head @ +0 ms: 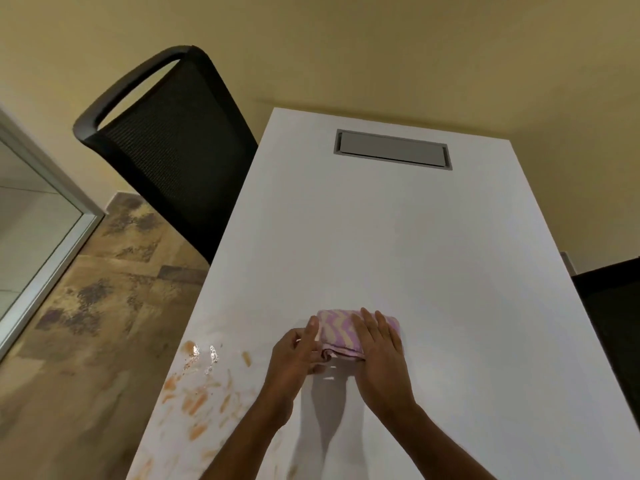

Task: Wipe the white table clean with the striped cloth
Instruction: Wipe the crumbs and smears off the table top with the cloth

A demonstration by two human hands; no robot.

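A folded cloth (337, 332) with purple and cream stripes lies on the white table (398, 237), near its middle. My right hand (381, 351) rests flat on the cloth's right half, fingers spread. My left hand (296, 355) pinches the cloth's left near edge with its fingertips. Orange-brown smears and wet drops (201, 386) cover the table's near left part, to the left of my left hand.
A black mesh chair (173, 150) stands at the table's far left side. A grey cable hatch (393, 148) is set into the far end of the table. Another dark chair (613, 323) is at the right edge. A glass panel (34, 230) stands on the left.
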